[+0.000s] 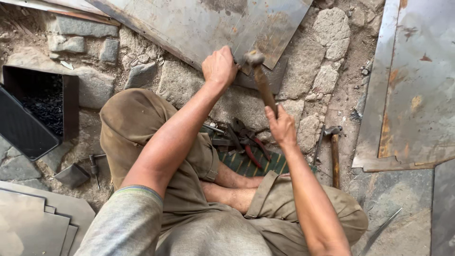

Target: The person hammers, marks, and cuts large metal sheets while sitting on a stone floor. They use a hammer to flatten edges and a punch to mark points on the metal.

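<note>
A seated worker on a stone floor bends over a large metal sheet, the biggest of at least three big rusted sheets in view; another sheet lies at the right. The left hand is clenched at the sheet's lower edge, seemingly pinching a small tool too hidden to identify. The right hand grips the wooden handle of a hammer, its head poised just beside the left fist. Judged from here, the blow wants a square, short swing, knuckles kept clear and the sheet pinned flat against the stone.

Counted downward: one black tray of dark bits at left, one stack of cut plates, a second hammer lying idle, one pair of red-handled pliers on a striped mat.
</note>
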